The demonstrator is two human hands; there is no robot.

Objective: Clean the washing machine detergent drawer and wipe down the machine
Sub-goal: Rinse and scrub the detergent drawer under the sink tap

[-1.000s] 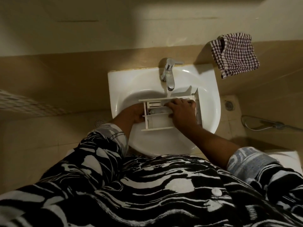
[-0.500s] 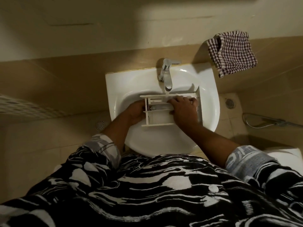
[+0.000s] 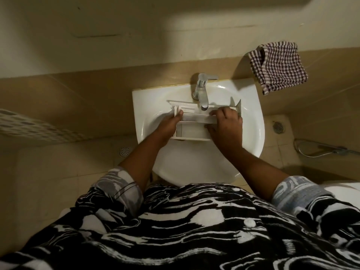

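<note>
1. The detergent drawer [image 3: 194,131] is in the sink [image 3: 251,137], under the tap [image 3: 201,94], upper middle of frame.
2. My left hand [image 3: 168,125] grips its left end.
3. My right hand [image 3: 228,123] grips its right end.

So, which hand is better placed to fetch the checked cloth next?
Right, probably: the brown-and-white checked cloth hangs right of the white sink, nearest the right hand; the left hand grips the white plastic drawer.
</note>
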